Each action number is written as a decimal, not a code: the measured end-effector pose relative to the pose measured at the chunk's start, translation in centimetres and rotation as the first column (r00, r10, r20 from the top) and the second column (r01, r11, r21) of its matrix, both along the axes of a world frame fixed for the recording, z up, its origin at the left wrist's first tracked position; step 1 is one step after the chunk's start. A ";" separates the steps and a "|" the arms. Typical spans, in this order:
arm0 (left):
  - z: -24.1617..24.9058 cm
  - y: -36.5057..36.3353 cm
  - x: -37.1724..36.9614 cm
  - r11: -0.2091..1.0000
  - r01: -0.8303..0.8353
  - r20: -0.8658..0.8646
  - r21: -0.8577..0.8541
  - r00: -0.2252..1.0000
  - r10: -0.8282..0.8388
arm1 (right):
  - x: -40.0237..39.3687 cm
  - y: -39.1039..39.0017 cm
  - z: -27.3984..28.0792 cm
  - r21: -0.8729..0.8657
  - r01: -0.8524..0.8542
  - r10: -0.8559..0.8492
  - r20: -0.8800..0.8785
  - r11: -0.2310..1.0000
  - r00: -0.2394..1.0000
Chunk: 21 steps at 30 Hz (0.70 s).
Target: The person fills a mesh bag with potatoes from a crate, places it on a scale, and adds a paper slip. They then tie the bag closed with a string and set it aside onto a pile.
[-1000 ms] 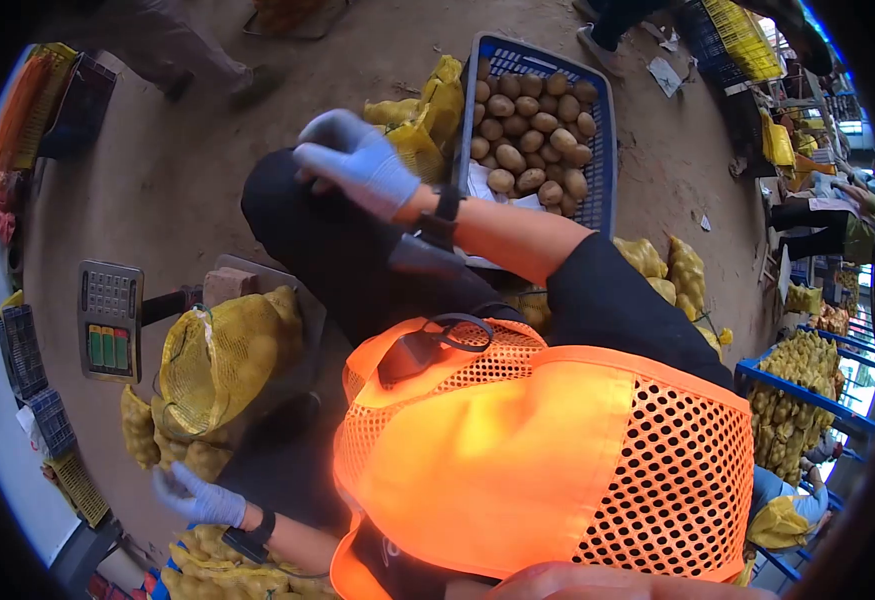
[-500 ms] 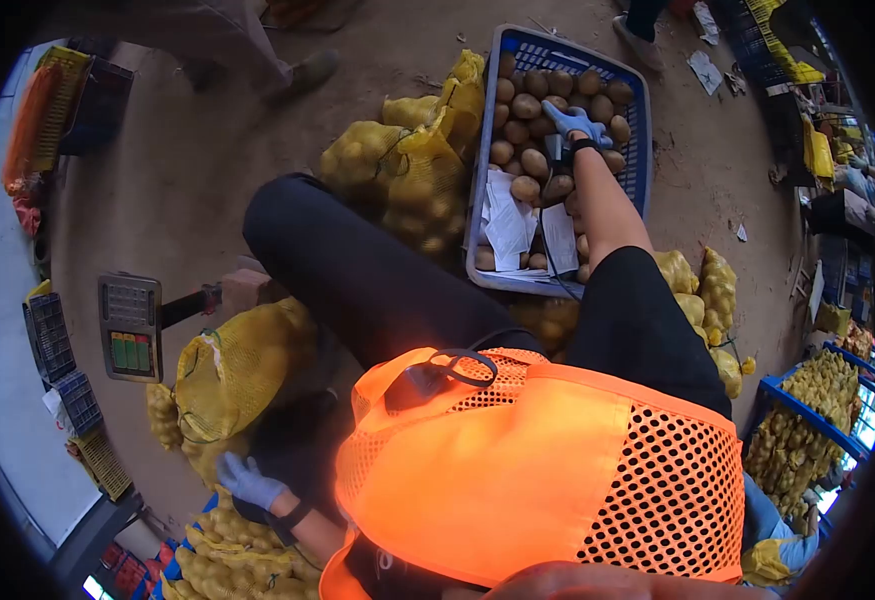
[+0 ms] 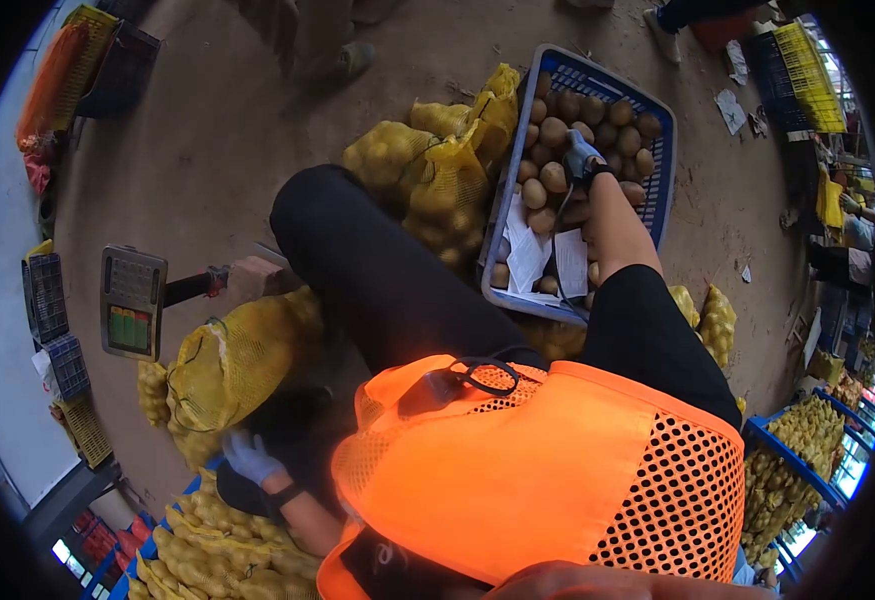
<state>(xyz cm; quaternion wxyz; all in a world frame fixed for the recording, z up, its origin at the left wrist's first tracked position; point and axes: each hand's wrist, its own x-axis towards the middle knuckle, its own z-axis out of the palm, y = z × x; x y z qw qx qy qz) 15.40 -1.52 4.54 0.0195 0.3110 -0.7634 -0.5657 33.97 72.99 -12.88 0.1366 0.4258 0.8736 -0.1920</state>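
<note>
My right hand (image 3: 582,160), in a light blue glove, reaches into a blue plastic crate (image 3: 666,190) of brown potatoes. Its fingers are drawn together against a potato (image 3: 583,131) that shows just beyond them; the fingertips are partly hidden. A dark cable (image 3: 555,235) runs from near that wrist over white paper sheets (image 3: 527,250) lying on the potatoes. My left hand (image 3: 250,458), also gloved and slightly blurred, is low at my left side with fingers apart and nothing in them. Beside it stands a yellow mesh sack of potatoes (image 3: 222,375).
More yellow mesh sacks (image 3: 447,190) stand left of the crate. A scale display (image 3: 131,302) on a post is at the left. Sacks (image 3: 227,550) fill the lower left, and a blue-framed rack of sacks (image 3: 797,450) is at the right. Another person's shoe (image 3: 355,60) is at the top.
My right hand has gone from spread fingers on the potatoes to fingers drawn together, slightly nearer me within the crate. My left hand stays low, fingers apart. The view has shifted a little.
</note>
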 end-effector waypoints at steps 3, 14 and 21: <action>-0.2 0.2 0.0 0.999 -0.013 0.045 -0.030 0.999 0.014 | -1.7 -3.3 -1.0 -0.135 0.843 -0.851 -0.011 0.521 0.524; 0.0 1.0 0.1 0.999 0.020 0.022 -0.042 1.000 -0.019 | -3.1 -9.7 2.3 -0.136 0.710 -0.713 -0.285 0.691 0.640; 1.6 0.8 -0.3 0.999 0.012 0.007 -0.049 1.000 -0.012 | -6.2 -7.0 1.7 0.085 0.671 -0.571 -0.452 0.737 0.685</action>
